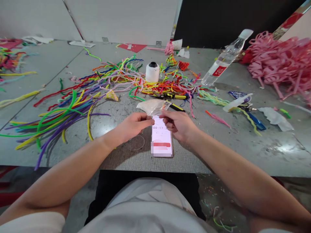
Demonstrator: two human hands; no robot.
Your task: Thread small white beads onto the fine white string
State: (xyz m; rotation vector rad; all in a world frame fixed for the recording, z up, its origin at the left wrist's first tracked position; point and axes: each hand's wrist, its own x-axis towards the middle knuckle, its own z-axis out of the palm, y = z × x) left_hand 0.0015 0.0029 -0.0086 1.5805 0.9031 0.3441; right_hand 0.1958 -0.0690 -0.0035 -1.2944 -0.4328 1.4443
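My left hand (136,125) is closed in a pinch, thumb against forefinger, above the left edge of a lit phone (161,136). A thin pale thread (139,148) loops down onto the table below it. Across the phone, my right hand (178,125) is also pinched, its other fingers curled in. What either pinch holds is too small to make out. Just beyond the fingertips lies a clear plastic bag (152,106) with whitish contents, close to both hands. Black-and-yellow pliers (170,96) rest behind the bag.
Many coloured fuzzy stems (65,113) spread over the left and middle of the table. A white thread spool (152,72) stands among them. A tilted water bottle (224,60) is at right, before a heap of pink ribbon (282,64). The table's front edge (155,170) is near my body.
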